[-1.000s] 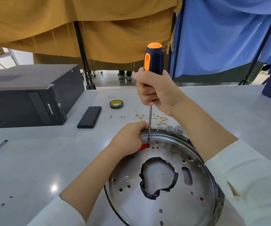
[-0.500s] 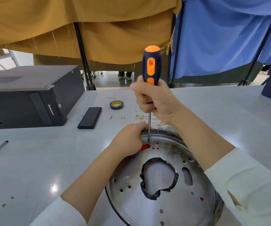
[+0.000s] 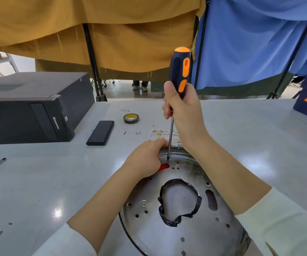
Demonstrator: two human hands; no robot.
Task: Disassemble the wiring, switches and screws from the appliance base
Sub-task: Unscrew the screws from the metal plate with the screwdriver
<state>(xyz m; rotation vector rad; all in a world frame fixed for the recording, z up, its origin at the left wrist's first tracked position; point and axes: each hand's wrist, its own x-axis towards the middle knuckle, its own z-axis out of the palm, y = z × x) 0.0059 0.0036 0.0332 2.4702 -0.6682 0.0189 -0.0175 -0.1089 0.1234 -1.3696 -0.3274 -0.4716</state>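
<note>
The screwdriver (image 3: 175,100), gripped in the right hand (image 3: 183,115), has been turned; the appliance base (image 3: 176,209) rim remains clasped by the left hand (image 3: 145,159).

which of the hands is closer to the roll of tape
Left. The left hand grips the metal base's far rim, just below the tape roll. The right hand, holding the screwdriver, is raised above the table, off to the roll's right.
</note>
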